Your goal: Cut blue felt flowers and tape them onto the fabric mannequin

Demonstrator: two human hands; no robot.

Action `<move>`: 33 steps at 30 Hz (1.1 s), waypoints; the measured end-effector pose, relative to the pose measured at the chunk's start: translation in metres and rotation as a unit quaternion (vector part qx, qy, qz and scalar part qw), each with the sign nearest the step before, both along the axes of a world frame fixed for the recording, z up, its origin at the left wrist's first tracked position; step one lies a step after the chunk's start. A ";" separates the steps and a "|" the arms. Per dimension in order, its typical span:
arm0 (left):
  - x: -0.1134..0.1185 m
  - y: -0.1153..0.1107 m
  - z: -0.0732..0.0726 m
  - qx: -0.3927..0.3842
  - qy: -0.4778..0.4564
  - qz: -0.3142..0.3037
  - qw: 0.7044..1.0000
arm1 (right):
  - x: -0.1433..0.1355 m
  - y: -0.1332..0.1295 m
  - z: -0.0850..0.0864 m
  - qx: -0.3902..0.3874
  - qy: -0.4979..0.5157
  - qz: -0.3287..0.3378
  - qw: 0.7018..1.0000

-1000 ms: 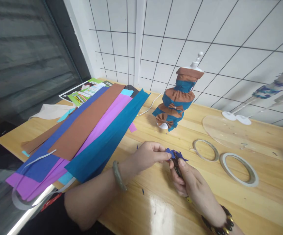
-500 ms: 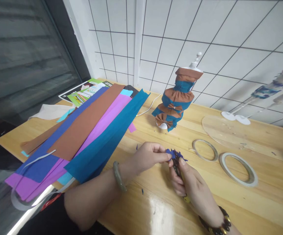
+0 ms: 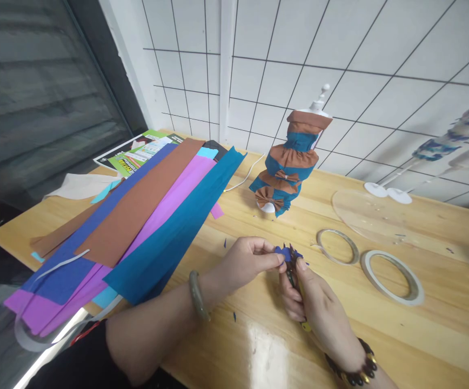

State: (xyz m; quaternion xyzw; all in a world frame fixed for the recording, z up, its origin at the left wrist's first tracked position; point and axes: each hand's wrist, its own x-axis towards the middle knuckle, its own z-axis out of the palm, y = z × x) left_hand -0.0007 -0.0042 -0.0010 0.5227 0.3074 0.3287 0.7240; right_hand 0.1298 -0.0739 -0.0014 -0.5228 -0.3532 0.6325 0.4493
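Pinched between the thumb and fingers of my left hand (image 3: 250, 262) is a small blue crepe paper piece (image 3: 285, 253) with jagged, cut edges. My right hand (image 3: 319, 300) is closed around small scissors (image 3: 291, 266), their dark blades pointing up at the paper. A yellow handle end shows below the right fingers; the rest of the grip is hidden. Both hands are close together above the wooden table (image 3: 267, 335). Blue scraps (image 3: 235, 316) lie on the wood near my left wrist.
Brown, blue, purple and teal paper sheets (image 3: 137, 210) are piled at left. A small dress form (image 3: 295, 162) in brown and teal stands behind my hands. Two tape rolls (image 3: 392, 276) lie at right, near a clear disc (image 3: 360, 208). White-based stands (image 3: 399, 195) are farther back.
The whole view has shifted slightly. Around the blue paper, the scissor blades and the cut edge have changed position a little; both hands keep their holds.
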 end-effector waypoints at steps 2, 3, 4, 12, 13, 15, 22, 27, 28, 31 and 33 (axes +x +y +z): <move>0.000 0.000 0.001 -0.005 -0.003 -0.002 1.000 | 0.000 0.000 0.000 0.002 0.000 0.001 1.000; 0.000 0.000 0.001 -0.008 -0.004 -0.003 1.000 | 0.000 0.000 -0.001 0.002 -0.001 0.001 1.000; 0.000 0.000 0.002 -0.010 -0.004 -0.003 1.000 | 0.000 0.000 -0.001 0.003 -0.002 0.000 1.000; -0.001 0.001 0.001 -0.018 -0.013 -0.010 1.000 | 0.001 -0.001 0.000 0.005 -0.009 0.004 1.000; -0.001 0.001 0.001 -0.018 -0.016 -0.012 1.000 | 0.001 -0.001 0.001 0.008 -0.014 0.004 1.000; -0.001 0.002 0.000 -0.016 -0.020 -0.017 1.000 | 0.000 -0.001 0.002 0.010 -0.018 0.006 1.000; -0.004 0.004 0.001 -0.011 -0.018 -0.036 0.999 | 0.002 -0.001 0.003 0.005 -0.021 0.019 1.000; -0.006 0.006 0.004 -0.016 -0.011 -0.057 0.998 | 0.006 -0.002 0.005 0.007 -0.044 0.043 0.998; -0.007 0.007 0.004 -0.019 -0.006 -0.062 0.998 | 0.007 -0.002 0.005 0.009 -0.049 0.052 0.997; -0.008 0.008 0.005 -0.031 0.019 -0.068 0.997 | 0.010 -0.002 0.006 0.020 -0.076 0.082 0.994; -0.009 0.009 0.005 -0.031 0.038 -0.069 0.996 | 0.012 -0.002 0.007 0.033 -0.106 0.094 0.989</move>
